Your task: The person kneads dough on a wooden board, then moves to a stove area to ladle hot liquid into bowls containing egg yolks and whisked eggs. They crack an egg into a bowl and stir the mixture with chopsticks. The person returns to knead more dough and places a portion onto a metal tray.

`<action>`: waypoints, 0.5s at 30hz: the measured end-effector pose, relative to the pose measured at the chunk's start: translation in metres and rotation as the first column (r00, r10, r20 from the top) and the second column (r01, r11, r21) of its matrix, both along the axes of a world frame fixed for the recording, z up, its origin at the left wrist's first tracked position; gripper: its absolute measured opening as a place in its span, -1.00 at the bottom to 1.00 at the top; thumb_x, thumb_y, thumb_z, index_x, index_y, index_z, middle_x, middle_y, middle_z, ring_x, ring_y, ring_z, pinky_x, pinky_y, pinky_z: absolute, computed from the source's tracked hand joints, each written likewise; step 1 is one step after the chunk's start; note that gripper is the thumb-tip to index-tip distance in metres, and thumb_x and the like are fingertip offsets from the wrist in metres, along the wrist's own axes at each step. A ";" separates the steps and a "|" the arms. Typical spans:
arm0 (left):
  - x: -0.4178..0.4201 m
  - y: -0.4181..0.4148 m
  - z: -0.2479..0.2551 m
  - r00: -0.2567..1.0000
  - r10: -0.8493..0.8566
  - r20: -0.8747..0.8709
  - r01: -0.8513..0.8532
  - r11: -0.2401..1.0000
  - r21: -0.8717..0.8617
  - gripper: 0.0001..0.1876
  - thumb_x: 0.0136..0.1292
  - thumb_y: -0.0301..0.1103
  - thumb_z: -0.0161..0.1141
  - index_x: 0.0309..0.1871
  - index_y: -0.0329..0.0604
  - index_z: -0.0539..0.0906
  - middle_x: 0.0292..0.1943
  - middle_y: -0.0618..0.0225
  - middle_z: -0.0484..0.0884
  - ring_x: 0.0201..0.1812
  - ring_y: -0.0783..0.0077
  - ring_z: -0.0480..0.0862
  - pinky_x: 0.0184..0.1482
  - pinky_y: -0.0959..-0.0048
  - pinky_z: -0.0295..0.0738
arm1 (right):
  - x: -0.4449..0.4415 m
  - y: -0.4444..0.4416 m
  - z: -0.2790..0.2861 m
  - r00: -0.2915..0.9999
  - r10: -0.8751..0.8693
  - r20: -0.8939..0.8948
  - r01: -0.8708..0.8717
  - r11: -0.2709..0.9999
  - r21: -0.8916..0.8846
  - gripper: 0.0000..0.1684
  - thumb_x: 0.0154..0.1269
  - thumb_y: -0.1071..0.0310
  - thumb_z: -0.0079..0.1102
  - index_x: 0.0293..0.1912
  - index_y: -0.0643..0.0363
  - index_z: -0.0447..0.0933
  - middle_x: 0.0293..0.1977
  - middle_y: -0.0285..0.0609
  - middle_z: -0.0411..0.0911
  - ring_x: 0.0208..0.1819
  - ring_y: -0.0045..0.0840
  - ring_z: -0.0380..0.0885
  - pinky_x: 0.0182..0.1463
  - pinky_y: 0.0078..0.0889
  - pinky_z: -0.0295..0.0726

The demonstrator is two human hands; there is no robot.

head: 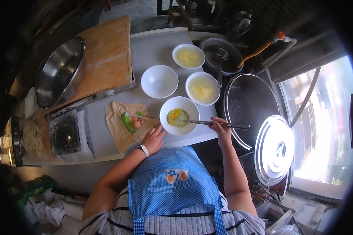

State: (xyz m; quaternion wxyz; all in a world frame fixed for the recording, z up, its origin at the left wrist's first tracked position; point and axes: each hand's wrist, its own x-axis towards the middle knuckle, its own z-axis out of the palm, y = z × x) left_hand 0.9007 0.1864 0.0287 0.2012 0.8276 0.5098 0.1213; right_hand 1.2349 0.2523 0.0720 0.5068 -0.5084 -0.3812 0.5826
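Note:
Pinched in my right hand [221, 130] is a pair of metal chopsticks [201, 122]. Their tips dip into a yellow-and-greenish egg mixture [179, 117] at the bottom of a white bowl [181, 101]. My left hand [153, 138] lies by the lower left rim of that bowl, fingers somewhat apart; whether they touch it is hard to tell. Left of the bowl, a tan cloth [115, 115] is spread on the counter. On it are brown eggs or shells [137, 122] and a green piece [127, 122], perhaps a wrapper.
Behind are an empty white bowl [159, 81] and two white bowls of yellow food in liquid [189, 57] [202, 88]. A large pot [250, 102] with its lid [274, 149] stands right. A steel basin [60, 73] sits on a wooden board [108, 53] left.

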 end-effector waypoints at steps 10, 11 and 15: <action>-0.002 0.000 -0.004 0.999 0.012 0.029 -0.013 1.000 0.011 -0.57 0.08 -0.38 0.27 0.08 -0.18 0.59 0.31 0.02 0.37 0.12 0.08 0.52 0.19 0.21 0.44 | 0.006 0.025 0.016 0.998 -0.055 0.032 0.053 0.998 0.039 -0.79 0.39 0.42 0.18 -0.06 0.33 0.59 -0.23 -0.18 0.64 -0.27 -0.57 0.64 -0.08 -0.47 0.69; -0.002 0.000 -0.003 0.999 0.021 0.048 -0.022 1.000 0.020 -0.59 0.08 -0.39 0.26 0.06 -0.18 0.59 0.29 0.05 0.40 0.10 0.09 0.53 0.17 0.21 0.45 | 0.006 0.026 0.018 0.997 -0.051 0.057 0.049 0.998 0.045 -0.79 0.38 0.43 0.18 -0.05 0.33 0.59 -0.22 -0.17 0.64 -0.27 -0.56 0.64 -0.08 -0.46 0.70; -0.002 0.013 0.001 0.989 0.094 0.117 -0.096 0.995 0.006 -0.70 0.10 -0.43 0.23 -0.05 -0.16 0.63 0.10 0.19 0.56 0.02 0.14 0.57 0.09 0.22 0.49 | 0.002 0.019 0.025 0.995 0.018 0.093 -0.024 0.998 0.063 -0.79 0.39 0.42 0.19 -0.06 0.33 0.58 -0.22 -0.16 0.64 -0.24 -0.53 0.65 -0.08 -0.44 0.70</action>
